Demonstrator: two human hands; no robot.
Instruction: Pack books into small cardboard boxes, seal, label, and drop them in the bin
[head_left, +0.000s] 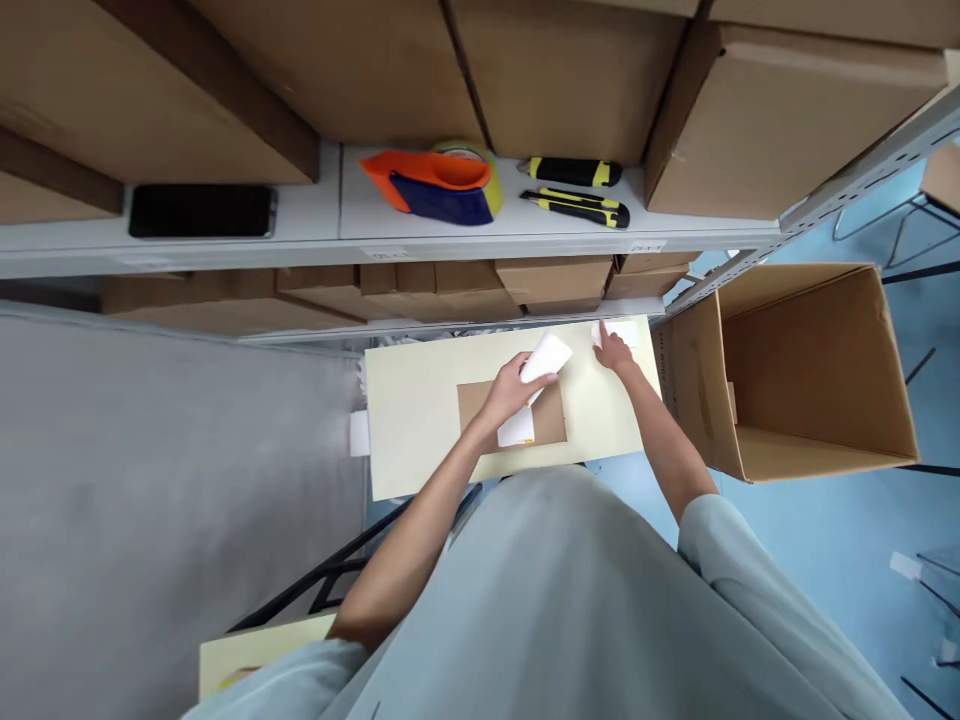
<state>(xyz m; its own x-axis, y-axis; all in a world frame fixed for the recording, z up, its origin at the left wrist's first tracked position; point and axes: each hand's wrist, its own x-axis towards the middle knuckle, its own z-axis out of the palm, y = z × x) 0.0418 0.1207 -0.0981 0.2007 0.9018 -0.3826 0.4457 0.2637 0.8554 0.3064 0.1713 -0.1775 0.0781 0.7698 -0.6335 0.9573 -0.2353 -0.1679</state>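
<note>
In the head view my left hand (pixel 513 393) is closed on a white packet (pixel 546 362), which it holds tilted above a flat brown cardboard piece (pixel 474 402). Whether the packet is a small box or folded paper I cannot tell. Under it, a second white piece (pixel 516 430) with a small orange mark lies on the cardboard. My right hand (pixel 615 352) reaches to the far right part of the pale yellow table (pixel 412 420). Its index finger is stretched out and touches a white slip (pixel 624 333); the thumb is apart from it.
An open, tall carton (pixel 817 365) stands right of the table. Above the table's far edge runs a grey shelf (pixel 300 225) with brown boxes (pixel 570 80), a phone (pixel 202 211), an orange and blue tape dispenser (pixel 442 190) and two cutters (pixel 574 172). More boxes (pixel 551 280) fill the lower shelf.
</note>
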